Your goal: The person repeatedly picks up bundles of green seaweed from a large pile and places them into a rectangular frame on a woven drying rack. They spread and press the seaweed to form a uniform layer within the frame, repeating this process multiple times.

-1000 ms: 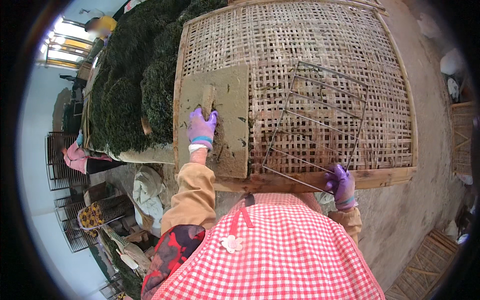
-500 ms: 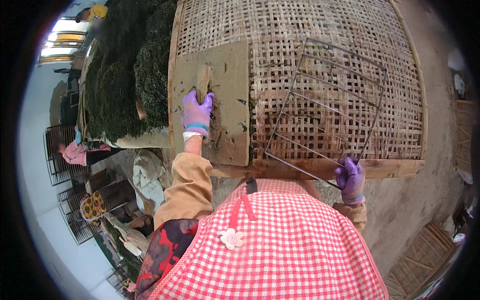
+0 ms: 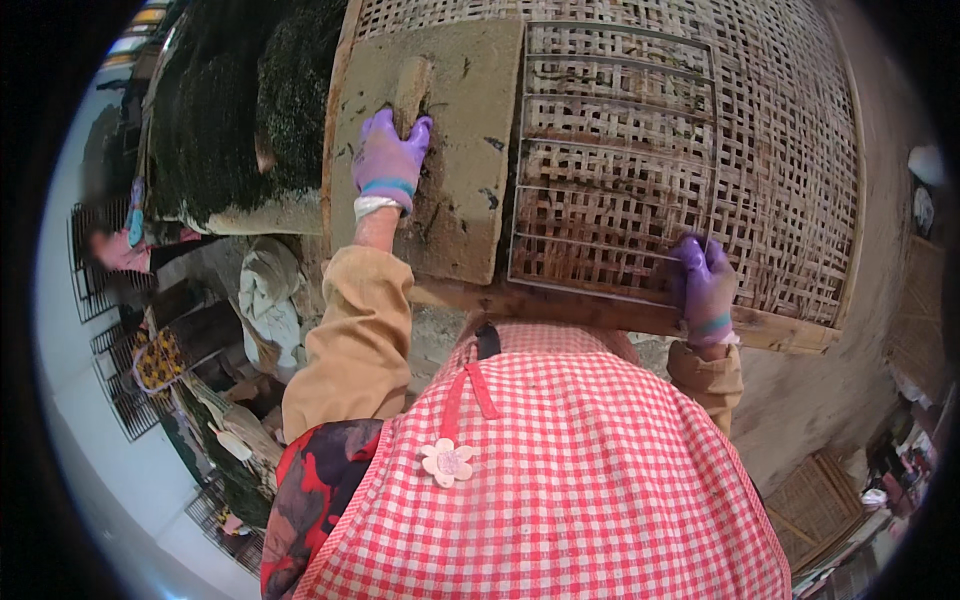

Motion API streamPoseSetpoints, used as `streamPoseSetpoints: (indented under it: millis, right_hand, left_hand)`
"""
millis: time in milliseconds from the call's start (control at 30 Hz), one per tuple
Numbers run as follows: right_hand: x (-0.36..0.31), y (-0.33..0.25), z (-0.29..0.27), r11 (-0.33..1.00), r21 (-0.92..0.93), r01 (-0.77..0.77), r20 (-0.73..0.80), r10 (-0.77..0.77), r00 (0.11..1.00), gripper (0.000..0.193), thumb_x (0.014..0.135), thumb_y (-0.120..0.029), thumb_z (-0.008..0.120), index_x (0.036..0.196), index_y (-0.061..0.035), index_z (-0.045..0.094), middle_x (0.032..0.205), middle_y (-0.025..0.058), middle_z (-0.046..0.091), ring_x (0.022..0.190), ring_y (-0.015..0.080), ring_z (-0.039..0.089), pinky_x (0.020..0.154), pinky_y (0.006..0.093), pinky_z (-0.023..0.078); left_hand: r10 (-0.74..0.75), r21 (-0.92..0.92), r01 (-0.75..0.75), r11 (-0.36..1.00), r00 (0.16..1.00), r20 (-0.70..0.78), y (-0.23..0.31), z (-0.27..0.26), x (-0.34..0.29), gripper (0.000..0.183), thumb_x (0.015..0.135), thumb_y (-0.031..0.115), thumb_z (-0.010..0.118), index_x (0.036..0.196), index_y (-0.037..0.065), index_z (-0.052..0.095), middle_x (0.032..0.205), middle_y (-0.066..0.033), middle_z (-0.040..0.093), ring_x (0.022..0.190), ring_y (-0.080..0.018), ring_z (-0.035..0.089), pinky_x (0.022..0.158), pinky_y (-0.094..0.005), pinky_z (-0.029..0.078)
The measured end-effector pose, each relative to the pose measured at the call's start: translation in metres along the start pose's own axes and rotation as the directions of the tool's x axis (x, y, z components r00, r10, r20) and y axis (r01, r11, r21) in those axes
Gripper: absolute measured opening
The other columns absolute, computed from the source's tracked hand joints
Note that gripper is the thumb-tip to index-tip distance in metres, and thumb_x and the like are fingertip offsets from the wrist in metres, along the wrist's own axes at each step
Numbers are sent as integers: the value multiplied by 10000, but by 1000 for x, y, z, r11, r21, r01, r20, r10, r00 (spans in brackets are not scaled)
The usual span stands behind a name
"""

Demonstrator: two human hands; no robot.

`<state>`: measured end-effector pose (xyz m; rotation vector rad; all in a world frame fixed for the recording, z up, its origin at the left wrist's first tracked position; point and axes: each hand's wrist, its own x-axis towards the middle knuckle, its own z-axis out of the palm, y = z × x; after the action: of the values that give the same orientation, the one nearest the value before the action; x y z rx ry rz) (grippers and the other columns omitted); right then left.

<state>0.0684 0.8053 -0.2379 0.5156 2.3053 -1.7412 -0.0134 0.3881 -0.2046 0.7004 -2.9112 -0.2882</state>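
Has swung one metal frame (image 3: 615,152) straight beside one board (image 3: 460,150), over one woven mat (image 3: 785,180); grips the frame's near right corner with right hand (image 3: 708,285); straddles one handle (image 3: 412,88) with left hand (image 3: 387,165), cannot tell if gripping.

A large tan panel of woven bamboo strips (image 3: 785,150), edged with brown wooden rails (image 3: 580,307), carries a flat grey-brown rectangular board (image 3: 470,120) at near left. Just right of it, a thin grey rectangular barred metal frame (image 3: 616,154) spans the weave, contact unclear.
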Motion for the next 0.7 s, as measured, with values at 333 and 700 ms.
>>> streamPoseSetpoints:
  millis: [333, 700]
  right_hand:
    - [7, 30, 23, 778, -507, 373, -209, -530, 822, 379, 928, -207, 645, 1272, -52, 611, 1090, 204, 700, 884, 337, 708, 784, 395, 562]
    - [23, 19, 14, 666, -639, 385, -203, -629, 751, 293, 846, -126, 623, 1133, -76, 652, 950, 175, 679, 824, 373, 663, 732, 445, 542]
  left_hand:
    - [-66, 19, 65, 998, 994, 84, 0, -6, 6, 755, 870, 592, 631, 1367, 34, 523, 1390, -205, 534, 1236, -397, 547, 1026, -488, 439]
    - [-64, 34, 63, 997, 997, 38, -4, 6, 6, 669, 880, 544, 646, 1338, 66, 545, 1389, -175, 540, 1224, -383, 567, 1009, -480, 465]
